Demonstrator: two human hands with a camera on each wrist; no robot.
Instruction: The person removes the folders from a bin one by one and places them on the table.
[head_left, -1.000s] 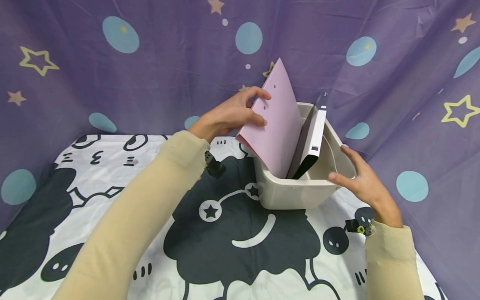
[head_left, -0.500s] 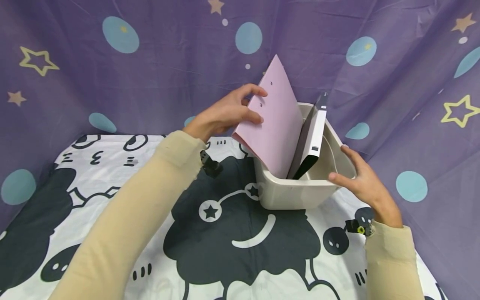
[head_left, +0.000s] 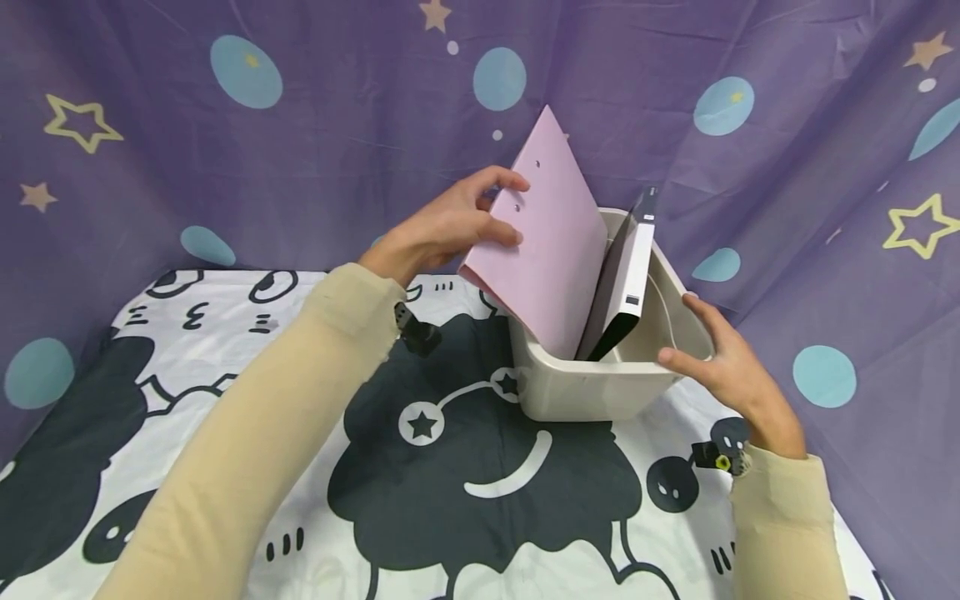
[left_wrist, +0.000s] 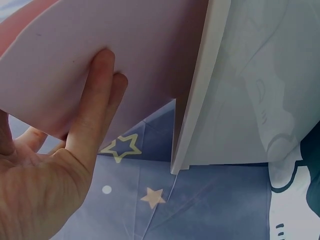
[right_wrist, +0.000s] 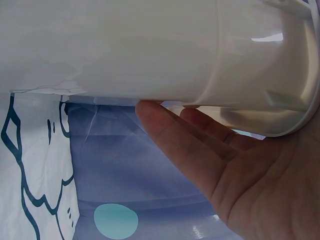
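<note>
My left hand (head_left: 450, 223) pinches the left edge of a pink folder (head_left: 555, 242). The folder leans to the left over the rim of a white plastic bin (head_left: 592, 392), its lower part inside. In the left wrist view, fingers (left_wrist: 95, 100) lie along the folder's pale outer face. A black-and-white binder (head_left: 628, 275) stands tilted in the bin, to the right of the folder. My right hand (head_left: 727, 367) grips the bin at its near right corner. In the right wrist view, fingertips (right_wrist: 150, 107) touch the bin's outer wall.
A cloth (head_left: 420, 517) printed with black and white cartoon figures covers the table under the bin. Purple curtain (head_left: 360, 125) with stars and blue ovals hangs close behind and to the right. Small black wrist cameras (head_left: 417, 330) are worn on both wrists.
My left hand has drifted left, and the folder's top has leaned left with it. The right hand, the bin and the binder have stayed in place.
</note>
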